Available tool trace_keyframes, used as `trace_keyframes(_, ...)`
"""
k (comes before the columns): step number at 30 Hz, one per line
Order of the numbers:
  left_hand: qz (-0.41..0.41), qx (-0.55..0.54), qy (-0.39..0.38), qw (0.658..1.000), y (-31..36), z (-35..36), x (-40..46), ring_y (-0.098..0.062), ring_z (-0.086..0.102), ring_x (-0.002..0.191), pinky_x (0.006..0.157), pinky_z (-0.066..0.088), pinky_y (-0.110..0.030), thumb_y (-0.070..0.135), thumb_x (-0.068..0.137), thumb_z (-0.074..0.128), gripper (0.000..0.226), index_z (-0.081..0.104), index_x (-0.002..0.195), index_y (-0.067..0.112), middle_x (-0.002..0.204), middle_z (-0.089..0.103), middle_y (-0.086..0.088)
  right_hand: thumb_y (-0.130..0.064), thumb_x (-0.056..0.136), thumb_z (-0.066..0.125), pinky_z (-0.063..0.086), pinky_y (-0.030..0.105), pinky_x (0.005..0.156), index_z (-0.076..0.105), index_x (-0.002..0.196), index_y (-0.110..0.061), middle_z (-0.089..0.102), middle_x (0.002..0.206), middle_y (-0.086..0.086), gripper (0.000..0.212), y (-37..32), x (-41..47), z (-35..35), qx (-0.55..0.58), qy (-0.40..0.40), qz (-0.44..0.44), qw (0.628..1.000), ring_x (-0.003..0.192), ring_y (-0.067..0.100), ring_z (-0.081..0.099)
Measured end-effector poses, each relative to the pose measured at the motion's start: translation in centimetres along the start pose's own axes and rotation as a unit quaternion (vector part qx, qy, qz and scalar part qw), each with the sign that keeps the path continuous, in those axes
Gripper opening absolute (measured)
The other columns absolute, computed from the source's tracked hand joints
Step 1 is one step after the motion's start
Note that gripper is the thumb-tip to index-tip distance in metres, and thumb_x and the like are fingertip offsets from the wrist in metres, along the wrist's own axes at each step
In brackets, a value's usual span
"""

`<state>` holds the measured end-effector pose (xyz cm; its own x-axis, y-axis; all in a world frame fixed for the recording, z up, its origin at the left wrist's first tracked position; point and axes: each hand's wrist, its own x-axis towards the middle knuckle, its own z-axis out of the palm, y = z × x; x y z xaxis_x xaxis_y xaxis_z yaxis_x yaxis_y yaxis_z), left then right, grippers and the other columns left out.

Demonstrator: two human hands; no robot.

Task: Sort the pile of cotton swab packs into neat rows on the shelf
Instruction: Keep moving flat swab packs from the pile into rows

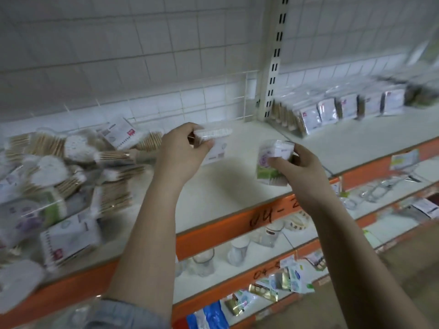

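A loose pile of cotton swab packs (59, 167) covers the left part of the white shelf (225, 186). Above the shelf's middle, my left hand (183, 153) grips one clear pack with white swab tips (215, 138) by its top edge. My right hand (299, 169) holds a second pack with a purple and green label (270, 160), lifted a little over the shelf front. Packs standing in neat rows (337, 110) fill the back of the neighbouring shelf section on the right.
A slotted metal upright (275, 58) and a low wire divider (237, 96) separate the two shelf sections. Orange shelf edges (237, 224) carry handwritten codes. Lower shelves hold glass jars (204, 260), scissors and small sachets. The image is motion-blurred.
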<state>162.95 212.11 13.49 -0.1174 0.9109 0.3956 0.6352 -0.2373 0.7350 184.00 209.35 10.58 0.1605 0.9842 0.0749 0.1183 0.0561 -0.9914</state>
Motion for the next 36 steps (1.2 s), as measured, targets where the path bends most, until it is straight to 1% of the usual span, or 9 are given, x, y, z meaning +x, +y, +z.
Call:
trace_keyframes(7,0.001,-0.023,0.004,1.000,6.5,9.8,-1.5,-0.009,0.057,0.082,0.067,0.039,-0.006,0.019,0.083,0.069,0.020,0.065,0.102,0.018,0.087,0.062,0.009,-0.020,0.070,0.070,0.055,0.046,0.070,0.064,0.103,-0.016,0.066,0.101,0.022,0.034,1.8,0.7,-12.0,0.012,0.022,0.011,1.000,0.084,0.031,0.068)
trace_keyframes(10,-0.008,-0.040,0.012,0.999,10.2,14.5,-2.6,-0.010,0.058,0.084,0.069,0.042,-0.014,0.020,0.084,0.068,0.022,0.065,0.106,0.018,0.086,0.060,0.012,-0.029,0.062,0.069,0.054,0.048,0.078,0.056,0.119,-0.015,0.066,0.101,0.017,0.060,2.8,1.4,-18.1,0.006,0.040,0.012,0.999,0.092,0.033,0.065)
trace_keyframes(12,-0.016,-0.053,0.006,0.998,12.4,17.3,-3.2,-0.011,0.060,0.087,0.075,0.044,-0.020,0.022,0.085,0.068,0.025,0.066,0.109,0.018,0.092,0.065,0.007,-0.021,0.071,0.069,0.054,0.052,0.083,0.049,0.127,-0.022,0.064,0.102,0.012,0.059,3.6,1.9,-22.0,0.019,0.062,0.025,0.998,0.091,0.029,0.063)
trace_keyframes(17,-0.055,-0.097,-0.002,0.994,16.6,23.1,-3.7,-0.029,0.064,0.092,0.085,0.051,-0.041,0.025,0.083,0.069,0.021,0.066,0.095,0.008,0.095,0.069,-0.014,-0.021,0.066,0.065,0.053,0.033,0.068,0.047,0.125,-0.027,0.057,0.092,0.003,0.062,4.5,2.7,-29.1,0.027,0.072,0.039,0.996,0.083,0.019,0.059)
trace_keyframes(22,-0.065,-0.104,-0.018,0.992,19.6,27.4,-2.5,-0.026,0.064,0.088,0.081,0.050,-0.035,0.023,0.084,0.069,0.010,0.063,0.087,0.016,0.083,0.066,-0.003,-0.016,0.082,0.065,0.053,0.032,0.072,0.049,0.124,-0.019,0.058,0.094,0.000,0.046,5.7,4.9,-33.7,0.028,0.093,0.027,0.995,0.089,0.020,0.062)
trace_keyframes(27,-0.074,-0.112,-0.019,0.991,20.6,31.4,0.3,-0.021,0.053,0.072,0.065,0.039,-0.026,0.024,0.086,0.067,0.026,0.058,0.086,0.000,0.073,0.056,-0.009,-0.030,0.082,0.069,0.056,0.042,0.078,0.049,0.124,-0.020,0.060,0.102,0.007,0.048,6.6,9.0,-37.1,-0.002,0.105,0.020,0.994,0.093,0.022,0.063)
trace_keyframes(29,-0.079,-0.109,-0.021,0.991,20.7,33.0,2.0,-0.027,0.057,0.075,0.067,0.040,-0.028,0.026,0.086,0.066,0.028,0.059,0.092,-0.001,0.076,0.059,-0.013,-0.031,0.081,0.069,0.056,0.038,0.072,0.049,0.123,-0.021,0.060,0.098,0.004,0.047,7.0,11.0,-38.2,-0.009,0.105,0.018,0.994,0.090,0.020,0.064)
trace_keyframes(32,-0.081,-0.085,-0.014,0.993,20.4,35.6,4.8,-0.020,0.051,0.066,0.059,0.035,-0.026,0.023,0.086,0.066,0.024,0.050,0.072,0.013,0.065,0.051,0.001,-0.031,0.082,0.068,0.053,0.029,0.059,0.048,0.122,-0.022,0.060,0.098,0.006,0.046,7.5,14.4,-39.3,-0.020,0.095,0.003,0.995,0.079,0.016,0.062)
trace_keyframes(36,-0.116,-0.061,0.005,0.991,20.0,38.4,8.8,-0.022,0.056,0.082,0.075,0.043,-0.032,0.022,0.086,0.066,0.023,0.044,0.088,0.018,0.077,0.055,0.002,-0.041,0.076,0.072,0.055,0.043,0.080,0.049,0.116,-0.028,0.062,0.104,0.012,0.047,7.1,20.2,-40.6,-0.044,0.081,0.002,0.996,0.093,0.025,0.065)
